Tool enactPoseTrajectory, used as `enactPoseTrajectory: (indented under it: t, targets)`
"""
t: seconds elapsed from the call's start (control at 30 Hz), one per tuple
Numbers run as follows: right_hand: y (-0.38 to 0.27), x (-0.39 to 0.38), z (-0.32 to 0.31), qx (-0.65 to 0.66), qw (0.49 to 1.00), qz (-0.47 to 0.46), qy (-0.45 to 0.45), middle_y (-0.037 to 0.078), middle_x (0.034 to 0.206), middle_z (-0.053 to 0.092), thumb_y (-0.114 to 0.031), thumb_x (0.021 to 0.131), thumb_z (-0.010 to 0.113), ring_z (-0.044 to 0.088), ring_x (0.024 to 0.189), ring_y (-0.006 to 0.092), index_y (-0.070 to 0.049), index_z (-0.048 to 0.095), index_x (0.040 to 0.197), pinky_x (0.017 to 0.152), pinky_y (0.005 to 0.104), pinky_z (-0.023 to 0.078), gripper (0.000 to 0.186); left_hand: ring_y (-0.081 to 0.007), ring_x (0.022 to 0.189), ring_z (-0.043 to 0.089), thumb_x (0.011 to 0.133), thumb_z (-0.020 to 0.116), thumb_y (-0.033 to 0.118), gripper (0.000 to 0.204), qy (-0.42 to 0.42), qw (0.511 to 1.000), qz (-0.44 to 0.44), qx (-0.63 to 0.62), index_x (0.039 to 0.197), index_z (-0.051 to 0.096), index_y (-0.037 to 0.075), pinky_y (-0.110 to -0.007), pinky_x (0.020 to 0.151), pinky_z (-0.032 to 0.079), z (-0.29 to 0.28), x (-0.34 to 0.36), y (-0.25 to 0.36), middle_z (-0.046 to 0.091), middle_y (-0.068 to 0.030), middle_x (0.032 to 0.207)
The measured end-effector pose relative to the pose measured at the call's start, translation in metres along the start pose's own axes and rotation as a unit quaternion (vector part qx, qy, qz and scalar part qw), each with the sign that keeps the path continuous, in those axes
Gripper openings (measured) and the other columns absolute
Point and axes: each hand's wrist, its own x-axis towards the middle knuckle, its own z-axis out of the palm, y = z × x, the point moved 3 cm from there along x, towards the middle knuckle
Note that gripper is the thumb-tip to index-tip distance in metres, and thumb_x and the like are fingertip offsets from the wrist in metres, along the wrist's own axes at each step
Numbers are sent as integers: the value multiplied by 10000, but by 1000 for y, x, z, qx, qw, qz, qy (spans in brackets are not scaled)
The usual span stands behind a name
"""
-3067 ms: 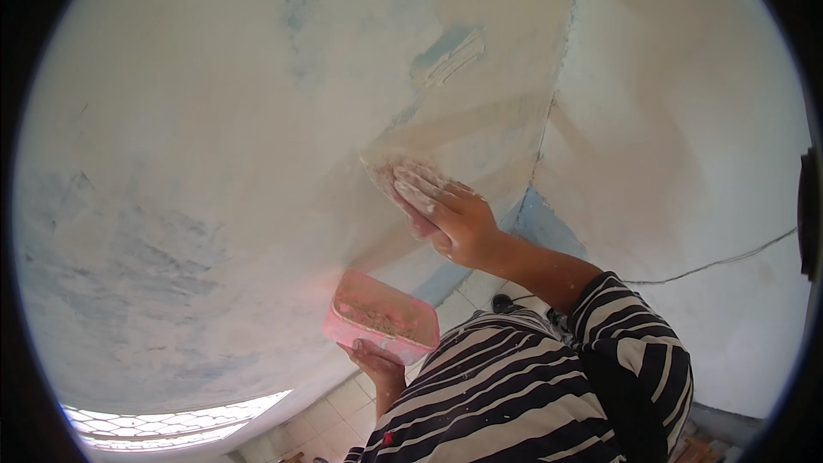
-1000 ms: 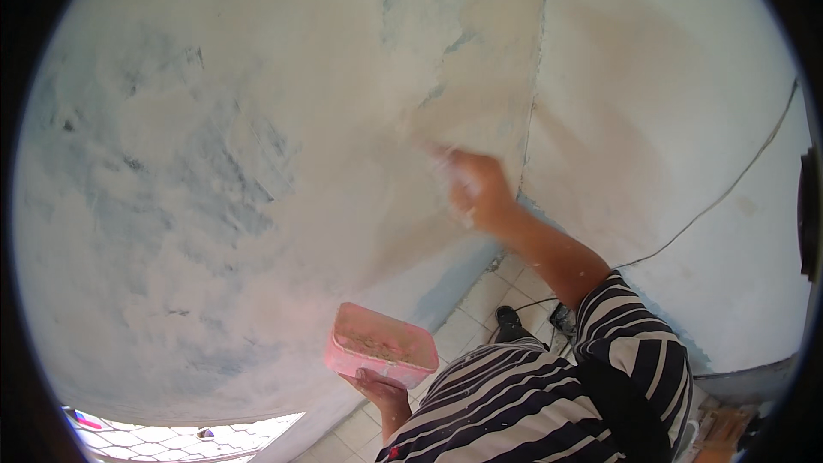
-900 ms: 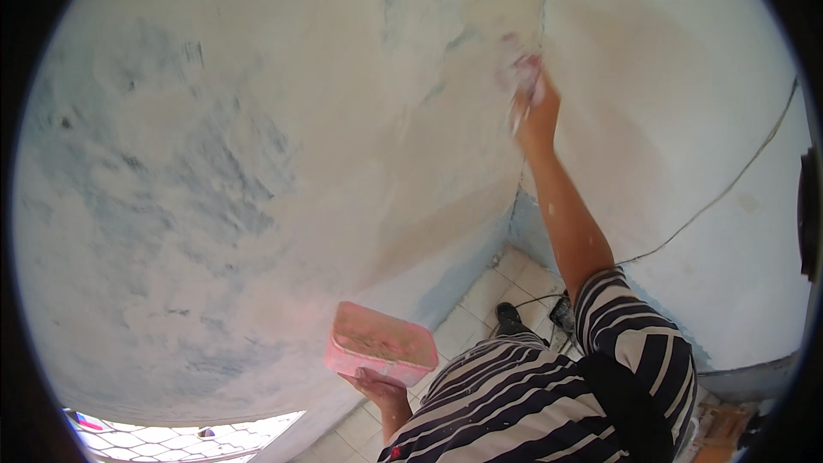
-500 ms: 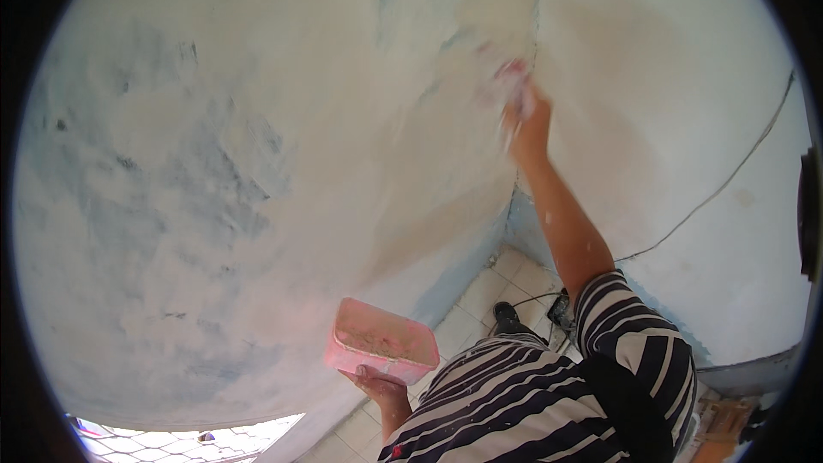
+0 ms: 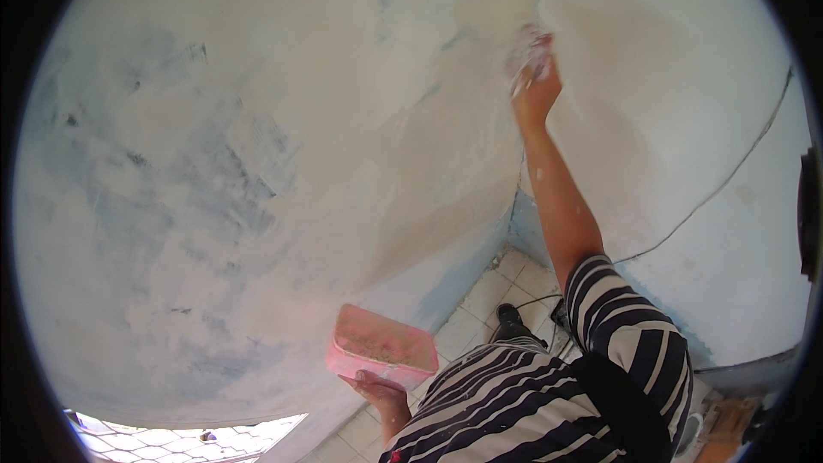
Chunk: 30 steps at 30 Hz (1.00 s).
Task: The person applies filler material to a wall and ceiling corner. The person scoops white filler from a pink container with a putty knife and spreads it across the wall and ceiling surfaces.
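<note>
My left hand [image 5: 383, 396] supports a pink rectangular plastic tub [image 5: 390, 369] from below and the near side. Brownish residue coats the tub's inside, and its rim is smeared white. Up at the wall corner, my right arm is stretched out and my right hand [image 5: 538, 86] is closed on a pinkish-white item [image 5: 531, 47] against the wall [image 5: 343, 120]. Motion blur hides that item's exact kind. Dried white specks dot my right forearm. Patches of pale coating and bluish-grey marks cover the wall to the left.
A second wall [image 5: 694, 137] meets the first at the corner, with a thin cable [image 5: 720, 193] hanging across it. Below are floor tiles [image 5: 480, 304], my dark shoe [image 5: 510, 317] and a dark object by the corner. A window grille [image 5: 189, 441] lies lower left; wooden items [image 5: 724, 433] lie lower right.
My right hand has moved up and slightly right along the corner with the pinkish-white item. The tub in my left hand stays almost in place.
</note>
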Motion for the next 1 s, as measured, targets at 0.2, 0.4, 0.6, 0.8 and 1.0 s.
enactPoseTrajectory:
  t: [0.2, 0.4, 0.6, 0.8, 1.0]
  targets:
    - [-40, -90, 44, -59, 980, -86, -169, 185, 892, 639, -76, 652, 699, 613, 809, 369, -17, 599, 1106, 713, 488, 464, 468, -292, 1329, 309, 858, 591, 486, 854, 24, 999, 19, -12, 1461, 160, 61, -434, 1098, 257, 9, 1, 12, 266, -150, 1464]
    - [-50, -96, -16, 129, 955, -90, -251, 98, 776, 594, -1, 806, 492, 519, 592, 166, 21, 564, 1056, 542, 313, 418, 261, -291, 1316, 325, 867, 588, 499, 835, 0, 999, 22, -41, 1448, 179, 61, -434, 1088, 276, -8, 5, -6, 288, -154, 1445]
    - [78, 72, 25, -19, 1000, -2, -8, 174, 749, 621, -67, 837, 553, 602, 681, 332, 10, 593, 914, 621, 404, 473, 116, -294, 1303, 339, 856, 597, 512, 841, 9, 998, 43, -42, 1439, 192, 62, -433, 1073, 300, 25, 3, 4, 303, -150, 1430]
    - [-109, -118, 13, 117, 951, -133, -252, 162, 895, 625, -12, 633, 623, 611, 763, 348, -46, 626, 1002, 662, 377, 490, 370, -298, 1304, 324, 962, 399, 487, 691, -15, 997, 77, 0, 1452, 150, 67, -450, 1081, 298, 15, 0, 20, 263, -169, 1436]
    - [-79, -44, -19, 114, 979, 39, -166, 129, 741, 573, -12, 769, 595, 590, 646, 185, -28, 555, 857, 523, 317, 446, 97, -316, 1238, 397, 956, 339, 569, 694, -11, 996, 70, -50, 1411, 216, 59, -460, 1013, 373, -7, 13, -29, 330, -186, 1367]
